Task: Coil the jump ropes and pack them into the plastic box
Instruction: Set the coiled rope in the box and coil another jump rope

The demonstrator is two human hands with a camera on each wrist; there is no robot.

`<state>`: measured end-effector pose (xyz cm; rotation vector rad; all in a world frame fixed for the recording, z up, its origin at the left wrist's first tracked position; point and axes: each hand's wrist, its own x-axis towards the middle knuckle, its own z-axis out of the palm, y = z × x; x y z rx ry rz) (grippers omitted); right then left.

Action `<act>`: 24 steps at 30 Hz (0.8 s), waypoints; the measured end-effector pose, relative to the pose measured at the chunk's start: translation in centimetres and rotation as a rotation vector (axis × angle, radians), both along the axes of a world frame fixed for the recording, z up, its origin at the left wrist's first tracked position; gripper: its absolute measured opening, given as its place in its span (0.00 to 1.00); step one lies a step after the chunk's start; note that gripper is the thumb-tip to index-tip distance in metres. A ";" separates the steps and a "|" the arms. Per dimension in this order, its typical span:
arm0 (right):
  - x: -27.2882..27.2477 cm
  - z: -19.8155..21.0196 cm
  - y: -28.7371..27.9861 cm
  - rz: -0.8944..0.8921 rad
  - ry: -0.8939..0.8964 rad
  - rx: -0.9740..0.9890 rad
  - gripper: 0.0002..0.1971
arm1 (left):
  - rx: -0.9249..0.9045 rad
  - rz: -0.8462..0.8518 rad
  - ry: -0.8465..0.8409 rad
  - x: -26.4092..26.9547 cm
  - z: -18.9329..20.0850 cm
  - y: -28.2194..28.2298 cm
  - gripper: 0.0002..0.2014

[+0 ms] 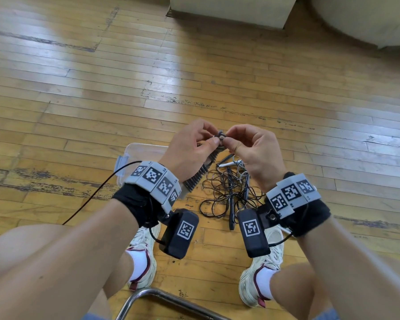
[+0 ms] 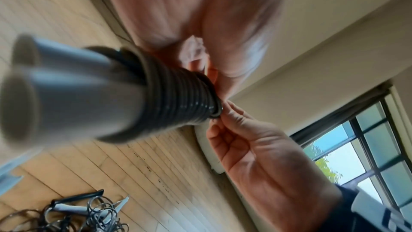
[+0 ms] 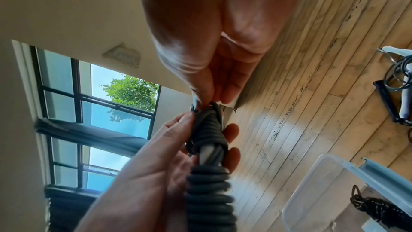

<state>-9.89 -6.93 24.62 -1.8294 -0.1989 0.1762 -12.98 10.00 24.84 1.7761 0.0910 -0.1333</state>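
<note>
A grey jump rope [image 1: 200, 174] is wound tightly round its two grey handles [image 2: 73, 84], and I hold the bundle above the floor. My left hand [image 1: 194, 146] grips the upper end of the coiled bundle [image 3: 209, 179]. My right hand [image 1: 236, 144] pinches the rope's end [image 3: 205, 110] at the top of the coil. The clear plastic box [image 1: 143, 150] stands on the floor behind my left wrist, and a dark coiled rope [image 3: 376, 207] lies inside it. A tangled pile of black ropes [image 1: 231, 188] with handles lies on the floor between my feet.
The worn wooden floor [image 1: 102, 88] stretches all round. A pale block [image 1: 231, 10] and a rounded pale object [image 1: 365, 19] stand at the far wall. A chair's metal frame [image 1: 148, 296] runs under my knees. My two shoes [image 1: 143, 245] flank the pile.
</note>
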 end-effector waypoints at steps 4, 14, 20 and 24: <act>0.0 -0.2 -0.1 0.002 -0.065 -0.077 0.03 | -0.081 0.017 0.057 -0.4 -0.5 -0.5 0.05; 0.5 0.5 -0.5 0.080 0.033 -0.172 0.03 | -0.207 0.089 0.149 -1.1 0.0 -1.1 0.08; 0.3 1.0 -0.6 0.071 0.103 -0.027 0.02 | -0.299 0.080 0.227 -0.5 0.6 -0.7 0.10; 0.6 1.2 -0.9 0.069 0.194 0.061 0.03 | -0.420 0.065 0.333 -0.7 0.7 -0.8 0.10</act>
